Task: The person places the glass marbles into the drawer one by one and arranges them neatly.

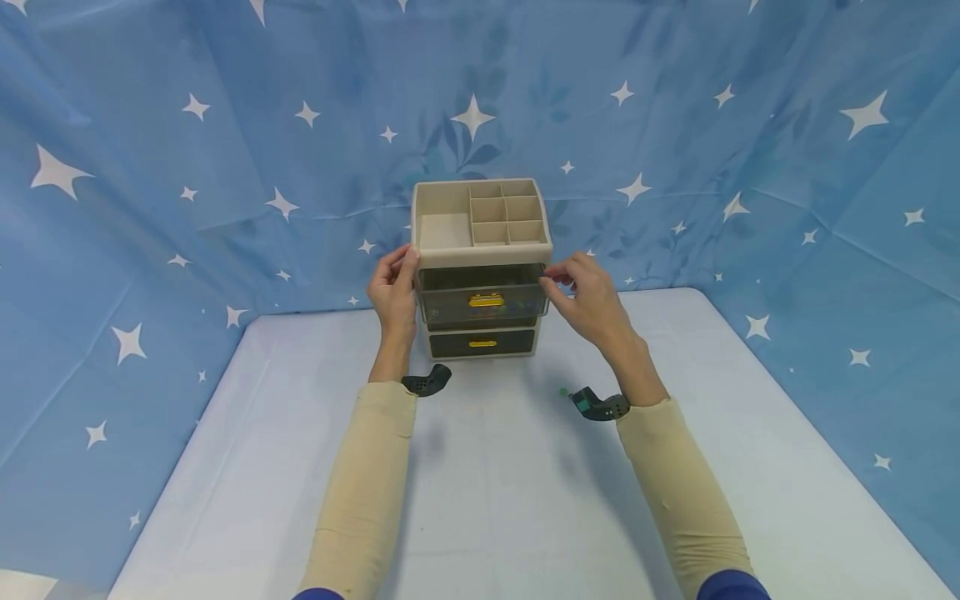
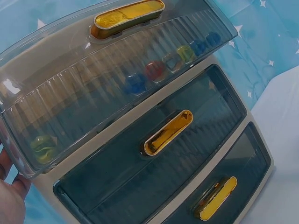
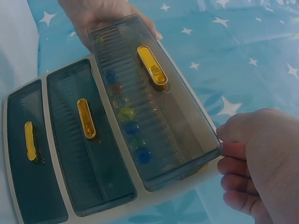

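A cream drawer organizer with three dark see-through drawers and yellow handles stands at the far side of the table. Its top drawer is pulled partway out. Inside that drawer lie several coloured glass marbles, clearest in the wrist views. My left hand holds the organizer's upper left side, thumb toward the front; its other fingers are partly hidden. With my right hand I pinch the right front corner of the top drawer between thumb and index finger. The middle drawer and bottom drawer are closed.
The organizer's top has a divided tray with one large and several small compartments. A white cloth covers the table. Behind it and along both sides hangs a blue star-patterned curtain, close to the organizer's back.
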A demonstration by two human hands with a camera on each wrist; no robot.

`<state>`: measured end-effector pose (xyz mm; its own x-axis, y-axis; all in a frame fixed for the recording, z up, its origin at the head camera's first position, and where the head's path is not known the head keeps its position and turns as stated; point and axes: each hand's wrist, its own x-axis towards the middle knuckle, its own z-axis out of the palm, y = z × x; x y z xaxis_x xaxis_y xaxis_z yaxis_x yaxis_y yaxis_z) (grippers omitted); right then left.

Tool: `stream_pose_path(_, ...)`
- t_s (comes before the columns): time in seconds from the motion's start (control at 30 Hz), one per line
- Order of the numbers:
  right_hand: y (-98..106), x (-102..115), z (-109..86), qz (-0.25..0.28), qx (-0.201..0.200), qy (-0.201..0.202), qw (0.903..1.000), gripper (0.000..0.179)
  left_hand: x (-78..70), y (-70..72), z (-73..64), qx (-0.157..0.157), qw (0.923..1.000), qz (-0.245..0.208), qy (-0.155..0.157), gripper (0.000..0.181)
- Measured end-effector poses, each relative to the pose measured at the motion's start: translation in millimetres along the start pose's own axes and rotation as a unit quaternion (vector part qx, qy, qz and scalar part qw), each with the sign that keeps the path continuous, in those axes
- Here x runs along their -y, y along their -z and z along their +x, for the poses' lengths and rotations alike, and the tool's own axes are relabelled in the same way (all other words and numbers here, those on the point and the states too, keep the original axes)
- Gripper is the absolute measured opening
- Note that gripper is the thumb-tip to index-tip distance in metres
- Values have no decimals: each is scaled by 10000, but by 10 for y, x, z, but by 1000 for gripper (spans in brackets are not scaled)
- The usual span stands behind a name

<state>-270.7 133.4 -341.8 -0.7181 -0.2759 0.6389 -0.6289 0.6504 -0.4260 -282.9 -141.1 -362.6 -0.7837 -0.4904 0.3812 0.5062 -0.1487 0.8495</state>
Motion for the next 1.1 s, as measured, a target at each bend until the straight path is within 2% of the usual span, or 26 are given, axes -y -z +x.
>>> stream_pose_path(0.33,21,2,-40,10,-100,83,9999,17,-6,-7,5,-32,10000,6,-38,29)
stream_pose_path(0.63,30,-56,-116,25,-183,67,9998,16,269,31,136,-105,9999,20,-88,30)
stream_pose_path(0.93,-2,-168,-249,-28,-257,3,9997,16,301,36,146,-130,9998,83,-161,31)
stream_pose_path(1.1,-28,-230,-346,-115,-129,-224,9996,16,294,39,151,-91,9999,56,-125,34)
